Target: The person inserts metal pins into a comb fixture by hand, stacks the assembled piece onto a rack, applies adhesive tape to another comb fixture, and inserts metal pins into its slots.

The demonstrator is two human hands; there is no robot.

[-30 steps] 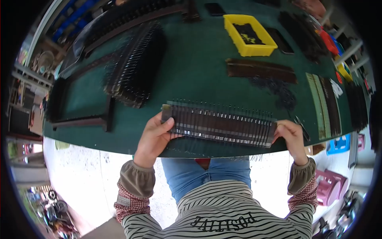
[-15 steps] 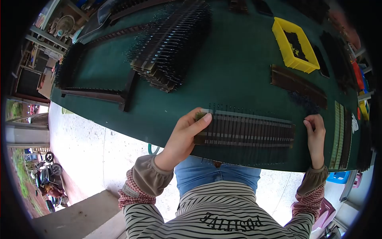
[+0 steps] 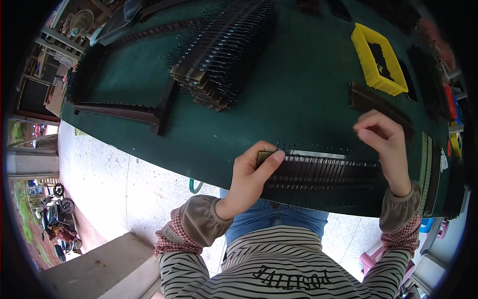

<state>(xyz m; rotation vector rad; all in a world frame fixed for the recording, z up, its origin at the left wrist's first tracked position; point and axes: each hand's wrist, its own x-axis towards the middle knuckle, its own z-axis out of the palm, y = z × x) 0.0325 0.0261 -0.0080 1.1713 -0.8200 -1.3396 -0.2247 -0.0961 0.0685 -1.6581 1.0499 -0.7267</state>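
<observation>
A dark flat board [image 3: 321, 175] with many thin pin-like wires across it lies at the table's front edge. The wire tips stick out past its far and near sides. My left hand [image 3: 249, 177] grips its left end, the thumb on top. Above the board's right end, my right hand [image 3: 391, 144] is raised, with thumb and forefinger brought together. Whatever may be between those fingertips is too small to make out. Beyond this hand lies a brown bar [image 3: 362, 95], partly covered by it.
A stack of similar wired boards [image 3: 219, 60] rests at the back left on the green table [image 3: 303, 89]. Left of it stands a brown rack [image 3: 122, 112]. A yellow bin [image 3: 366, 62] with dark pieces is at the back right, and pale strips [image 3: 424, 172] lie at the right edge.
My right hand has risen from the table beside the dark wires and moved left over the board's right end. My left hand and the board appear shifted slightly right, and the board tilted.
</observation>
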